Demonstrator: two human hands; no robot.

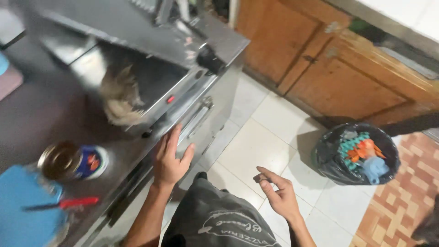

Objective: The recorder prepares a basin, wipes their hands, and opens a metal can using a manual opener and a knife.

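The left hand (170, 158), fingers spread and grasping nothing, rests flat on the smooth steel bench (55, 114) edge; a round open tin (68, 161) sits just beyond its wrist. The right hand (279, 192) hangs loosely curled, empty, above pale floor tiles (256, 146).

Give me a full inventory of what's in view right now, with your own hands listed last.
steel counter: one, grey, left side
steel appliance: one, grey with a small red light, on the counter's far end
pale blurred clump: one, whitish, in front of the appliance; cannot tell what it is
open can: one, metal with blue label, on the counter
cutting board: one, blue, lower left
red-handled knife: one, on the board
bin with black liner: one, filled with rubbish, on the tiled floor
wooden cabinet doors: brown, upper right
apron: one, dark grey, bottom centre
left hand: open, at the counter's edge
right hand: empty, fingers loosely curled, above the floor
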